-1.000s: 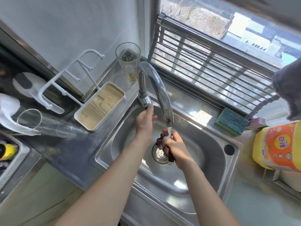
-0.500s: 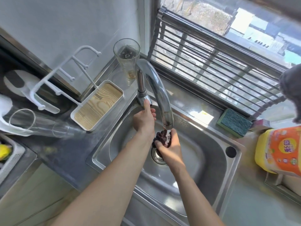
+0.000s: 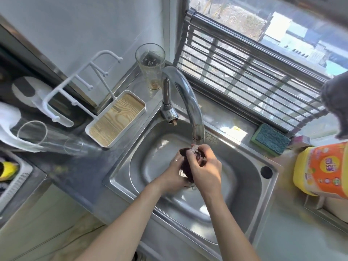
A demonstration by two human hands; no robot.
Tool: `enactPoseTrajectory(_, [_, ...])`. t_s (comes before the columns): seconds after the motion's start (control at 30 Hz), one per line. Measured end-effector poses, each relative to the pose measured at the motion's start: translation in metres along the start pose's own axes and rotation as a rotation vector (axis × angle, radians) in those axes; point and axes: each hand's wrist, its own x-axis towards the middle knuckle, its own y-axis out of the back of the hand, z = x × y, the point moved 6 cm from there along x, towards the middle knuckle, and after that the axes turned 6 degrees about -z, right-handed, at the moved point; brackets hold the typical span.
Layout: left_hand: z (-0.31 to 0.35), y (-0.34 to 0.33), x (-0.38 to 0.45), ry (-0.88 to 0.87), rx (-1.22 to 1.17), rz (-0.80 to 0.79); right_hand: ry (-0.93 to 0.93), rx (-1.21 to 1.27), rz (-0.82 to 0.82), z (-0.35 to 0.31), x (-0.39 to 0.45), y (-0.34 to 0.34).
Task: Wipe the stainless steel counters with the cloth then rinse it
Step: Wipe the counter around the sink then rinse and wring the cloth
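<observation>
Both hands over the sink (image 3: 120,178), under the tap (image 3: 190,102); right hand (image 3: 204,169) curled round the dark cloth (image 3: 188,166), fingers clamped on it, water landing on its top; left hand (image 3: 172,175) holding the same cloth from the far side, fingers mostly hidden. Green sponge (image 3: 270,139) on the steel surface (image 3: 222,129) behind the basin; yellow bottle (image 3: 323,171) with an orange label at right, writing too blurred to read; tall glass (image 3: 150,66) by the wall, print illegible.
</observation>
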Motion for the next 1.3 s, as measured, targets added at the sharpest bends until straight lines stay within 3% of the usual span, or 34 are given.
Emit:
enactPoseTrajectory(0.1, [-0.002,-0.003,-0.007,0.081,-0.174,-0.064,-0.067,0.172,0.171,0.014,0.002,0.015])
enactPoseTrajectory(0.17, [0.001,0.008,-0.011,0.111,-0.241,0.031,-0.222,0.135,0.199,0.044,0.007,0.020])
enactPoseTrajectory(0.23, [0.003,0.020,-0.012,0.128,-0.160,0.123,-0.373,0.039,0.099,0.073,0.014,0.018])
enactPoseTrajectory(0.3, [0.005,0.026,-0.010,0.121,0.003,0.112,-0.387,-0.200,-0.075,0.081,0.014,0.015])
enactPoseTrajectory(0.4, [0.016,0.028,-0.009,0.111,0.120,0.039,-0.089,-0.385,-0.302,0.064,0.011,0.004])
enactPoseTrajectory(0.5, [0.034,0.023,-0.009,0.060,0.105,-0.071,0.076,-0.178,-0.511,0.038,0.001,-0.011])
enactPoseTrajectory(0.63, [0.024,0.028,-0.009,0.133,-0.031,-0.075,-0.039,0.067,-0.336,0.029,0.004,0.003])
enactPoseTrajectory(0.73, [0.020,0.020,-0.009,0.113,-0.060,-0.227,-0.131,0.507,-0.392,0.040,0.002,0.000])
enactPoseTrajectory(0.83, [0.023,0.017,-0.007,0.064,0.010,-0.197,-0.289,0.936,-0.440,0.052,-0.003,-0.010])
enactPoseTrajectory(0.93, [0.018,0.022,-0.005,0.104,-0.051,-0.121,-0.311,0.895,-0.388,0.056,-0.005,-0.007])
enactPoseTrajectory(1.03, [0.009,0.033,-0.008,0.146,0.124,-0.048,-0.406,0.786,-0.350,0.070,-0.007,-0.001])
enactPoseTrajectory(1.2, [0.036,0.028,-0.013,-0.305,0.587,0.047,-0.613,1.095,-0.454,0.094,-0.014,-0.002])
enactPoseTrajectory(1.3, [0.046,0.008,-0.017,-0.463,0.712,-0.008,-0.681,1.058,-0.683,0.092,-0.028,-0.025])
